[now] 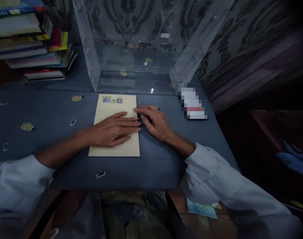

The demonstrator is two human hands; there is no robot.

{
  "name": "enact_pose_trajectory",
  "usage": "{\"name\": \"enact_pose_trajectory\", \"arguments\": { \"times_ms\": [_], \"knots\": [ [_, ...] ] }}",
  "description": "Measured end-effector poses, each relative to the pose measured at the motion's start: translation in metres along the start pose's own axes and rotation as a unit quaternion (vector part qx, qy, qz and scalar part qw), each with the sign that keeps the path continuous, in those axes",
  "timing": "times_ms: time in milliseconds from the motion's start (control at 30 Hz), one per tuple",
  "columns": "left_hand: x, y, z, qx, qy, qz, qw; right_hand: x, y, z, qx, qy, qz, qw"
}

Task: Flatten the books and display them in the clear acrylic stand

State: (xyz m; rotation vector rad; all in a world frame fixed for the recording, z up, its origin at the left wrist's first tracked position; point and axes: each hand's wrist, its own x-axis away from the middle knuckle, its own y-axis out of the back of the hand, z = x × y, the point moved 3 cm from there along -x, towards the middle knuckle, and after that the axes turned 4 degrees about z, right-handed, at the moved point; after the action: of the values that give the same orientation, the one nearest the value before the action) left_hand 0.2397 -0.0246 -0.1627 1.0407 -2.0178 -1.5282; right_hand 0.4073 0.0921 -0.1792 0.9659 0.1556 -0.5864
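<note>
A thin cream-coloured booklet (116, 151) lies flat on the dark blue tablecloth, with a barcode and a QR code printed near its far edge. My left hand (113, 129) rests flat across its middle, fingers stretched to the right and reaching its right edge. At that same edge is my right hand (155, 122), its index fingertip touching or just above the booklet's upper right side. The right thumb and index are apart, and nothing shows between them; its other fingers are partly hidden.
Behind the booklet stands a clear acrylic shelf (135, 83). Stacked books (29, 49) fill the back left corner. A pixelated phone-like object (194, 104) lies at the right. The patterned tablecloth (54, 142) ends near my lap, and a blue leaflet (201, 209) lies below.
</note>
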Motion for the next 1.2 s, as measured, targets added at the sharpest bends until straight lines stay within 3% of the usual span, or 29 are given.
{"name": "enact_pose_trajectory", "arguments": {
  "times_ms": [300, 667, 867, 967, 1067, 1200],
  "knots": [
    [0.0, 0.003, -0.009, -0.028, 0.003, 0.015, 1.0, 0.003, 0.002, 0.006, -0.007, 0.026, -0.004, 1.0],
    [0.01, 0.003, -0.05, 0.047, -0.041, 0.083, 0.995, 0.003, 0.001, 0.006, 0.018, 0.042, -0.011, 0.999],
    [0.013, 0.008, -0.056, 0.058, -0.039, 0.063, 0.996, 0.004, 0.002, 0.009, 0.026, 0.057, -0.014, 0.998],
    [0.016, 0.012, -0.039, 0.013, -0.011, 0.035, 0.999, 0.005, 0.002, 0.009, 0.034, 0.06, -0.019, 0.997],
    [0.026, 0.016, 0.0, -0.045, 0.045, -0.011, 0.998, 0.004, 0.001, 0.008, 0.039, 0.055, -0.016, 0.998],
    [0.05, 0.026, 0.059, -0.088, 0.199, -0.079, 0.973, 0.005, 0.0, 0.007, 0.041, 0.056, -0.017, 0.997]
  ]
}}
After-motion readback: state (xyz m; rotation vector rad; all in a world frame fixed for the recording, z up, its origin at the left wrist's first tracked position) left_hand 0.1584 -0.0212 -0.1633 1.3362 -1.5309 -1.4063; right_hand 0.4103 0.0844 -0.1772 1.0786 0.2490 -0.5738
